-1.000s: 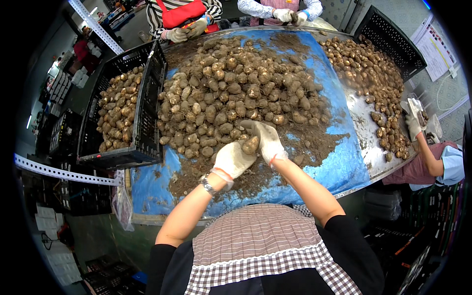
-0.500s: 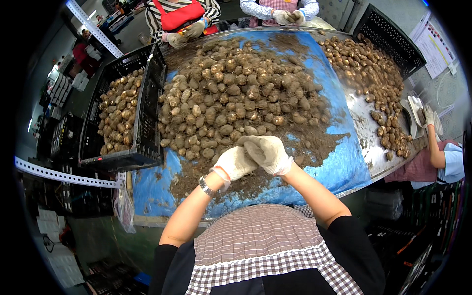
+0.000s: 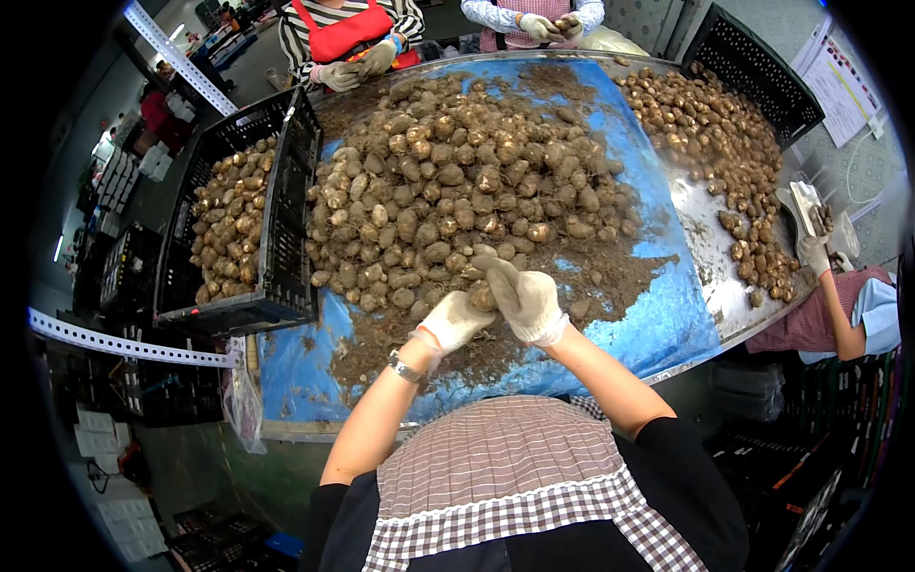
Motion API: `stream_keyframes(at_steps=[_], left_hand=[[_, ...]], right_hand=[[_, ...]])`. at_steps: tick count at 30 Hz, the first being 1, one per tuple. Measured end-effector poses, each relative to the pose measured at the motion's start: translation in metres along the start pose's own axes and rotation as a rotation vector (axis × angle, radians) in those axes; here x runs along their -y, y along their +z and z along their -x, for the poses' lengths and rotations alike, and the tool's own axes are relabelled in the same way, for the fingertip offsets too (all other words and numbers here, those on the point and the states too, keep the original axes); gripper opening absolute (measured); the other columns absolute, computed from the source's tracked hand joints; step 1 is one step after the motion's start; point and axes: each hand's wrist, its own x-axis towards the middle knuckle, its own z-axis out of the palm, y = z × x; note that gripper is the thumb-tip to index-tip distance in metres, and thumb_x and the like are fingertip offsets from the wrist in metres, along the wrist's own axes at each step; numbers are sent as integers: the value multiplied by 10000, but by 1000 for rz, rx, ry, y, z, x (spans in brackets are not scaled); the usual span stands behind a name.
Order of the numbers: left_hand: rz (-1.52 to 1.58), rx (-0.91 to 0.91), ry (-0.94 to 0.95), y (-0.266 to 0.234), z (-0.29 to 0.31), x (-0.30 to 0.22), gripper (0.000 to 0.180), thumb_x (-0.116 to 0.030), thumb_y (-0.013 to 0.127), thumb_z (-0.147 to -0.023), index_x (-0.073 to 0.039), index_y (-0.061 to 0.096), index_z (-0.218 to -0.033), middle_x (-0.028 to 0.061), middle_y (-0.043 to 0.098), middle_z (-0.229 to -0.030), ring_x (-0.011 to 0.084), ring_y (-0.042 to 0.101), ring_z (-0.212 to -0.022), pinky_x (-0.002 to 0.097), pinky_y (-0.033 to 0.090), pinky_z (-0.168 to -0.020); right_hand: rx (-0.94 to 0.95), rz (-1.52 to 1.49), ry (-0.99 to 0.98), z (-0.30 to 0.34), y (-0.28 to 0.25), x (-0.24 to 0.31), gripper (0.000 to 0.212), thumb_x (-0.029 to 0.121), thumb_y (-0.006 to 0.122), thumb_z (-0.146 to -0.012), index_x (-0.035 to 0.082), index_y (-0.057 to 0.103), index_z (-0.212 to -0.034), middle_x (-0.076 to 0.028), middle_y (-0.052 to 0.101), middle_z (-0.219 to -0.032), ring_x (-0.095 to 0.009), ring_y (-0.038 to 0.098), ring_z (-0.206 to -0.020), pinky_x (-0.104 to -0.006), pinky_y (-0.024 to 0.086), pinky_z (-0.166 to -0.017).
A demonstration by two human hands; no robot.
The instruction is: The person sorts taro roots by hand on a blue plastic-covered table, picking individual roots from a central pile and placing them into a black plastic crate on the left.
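Note:
Both my hands are in dirt-stained white gloves, close together over the near edge of a heap of small brown taro corms (image 3: pixel 448 174). My left hand (image 3: pixel 457 322) is closed around one taro corm (image 3: pixel 482 297), whose rounded side shows between the gloves. My right hand (image 3: pixel 524 303) presses against the same corm from the right, its fingers bent over it and partly hiding it. Loose soil and root hairs lie under and around my gloves on the blue plastic sheet (image 3: pixel 658 329).
At left stands a black crate (image 3: pixel 303 157) holding corms. Cleaner-looking corms (image 3: pixel 710 133) cover the metal table (image 3: pixel 701 205) at right, near a tipped black crate (image 3: pixel 753 71). Two gloved people work across the table; another person (image 3: pixel 839 305) handles a white scoop-like tray (image 3: pixel 803 212) at right.
My hands have parted slightly, and the corm between them has come into view. The person at right has moved a hand lower beside the tray; both people opposite have shifted their hands.

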Motion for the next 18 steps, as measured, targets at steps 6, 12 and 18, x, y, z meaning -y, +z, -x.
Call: stream_keyframes(at_steps=[6, 12, 18], left_hand=[[1179, 127, -378, 19, 15, -5, 285, -309, 500, -1045, -117, 553, -841, -26, 462, -588, 84, 378, -432, 255, 273, -386], [386, -384, 29, 34, 6, 12, 371, -35, 677, -892, -2, 597, -1253, 74, 652, -1092, 96, 627, -871, 246, 519, -752], [553, -334, 60, 29, 1, -30, 407, -32, 700, -877, -7, 602, -1271, 69, 670, -1148, 88, 631, -952, 256, 522, -803]], right_hand=[[-297, -747, 379, -7, 6, -11, 522, 485, 342, -1064, 88, 659, -1181, -48, 711, -910, -88, 614, -671, -240, 439, -533], [-125, -1268, 661, 8, 4, -57, 498, 508, 392, -1053, 93, 608, -1224, -19, 671, -837, -92, 547, -591, -244, 412, -466], [64, -1344, 575, 26, 5, -67, 503, 483, 401, -1056, 82, 521, -1334, -66, 666, -1093, -153, 677, -797, -262, 562, -593]])
